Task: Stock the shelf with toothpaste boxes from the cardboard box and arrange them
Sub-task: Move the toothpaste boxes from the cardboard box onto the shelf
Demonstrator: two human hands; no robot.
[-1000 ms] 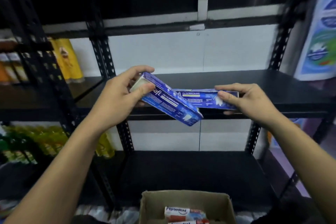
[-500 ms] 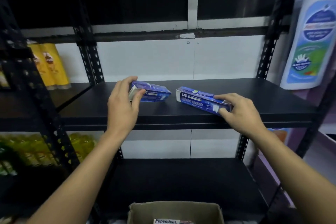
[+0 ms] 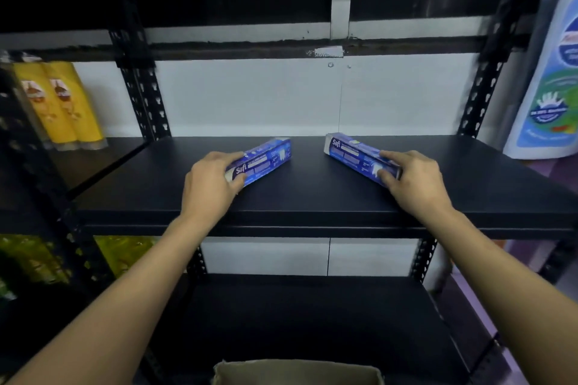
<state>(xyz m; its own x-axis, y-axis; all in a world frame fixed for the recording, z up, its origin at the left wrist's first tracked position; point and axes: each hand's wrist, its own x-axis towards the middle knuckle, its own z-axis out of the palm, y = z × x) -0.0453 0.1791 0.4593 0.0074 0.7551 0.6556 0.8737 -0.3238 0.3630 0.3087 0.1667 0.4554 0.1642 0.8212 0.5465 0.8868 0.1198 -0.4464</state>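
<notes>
Two blue toothpaste boxes lie on the black middle shelf (image 3: 312,203). My left hand (image 3: 212,184) grips the near end of the left box (image 3: 266,158), which angles away to the right. My right hand (image 3: 413,178) holds the near end of the right box (image 3: 353,153), which angles away to the left. Both boxes rest on the shelf board, apart from each other. The top rim of the cardboard box (image 3: 297,369) shows at the bottom edge; its contents are out of view.
Yellow bottles (image 3: 59,106) stand on the neighbouring shelf at left, green ones (image 3: 31,262) below them. A large white and blue refill pouch (image 3: 550,72) stands at the right. Black perforated uprights (image 3: 144,94) frame the bay. A lower black shelf (image 3: 297,316) sits beneath.
Both boxes came down from mid-air onto the middle shelf. The left box has turned so its far end points right. The view has moved closer to the shelf.
</notes>
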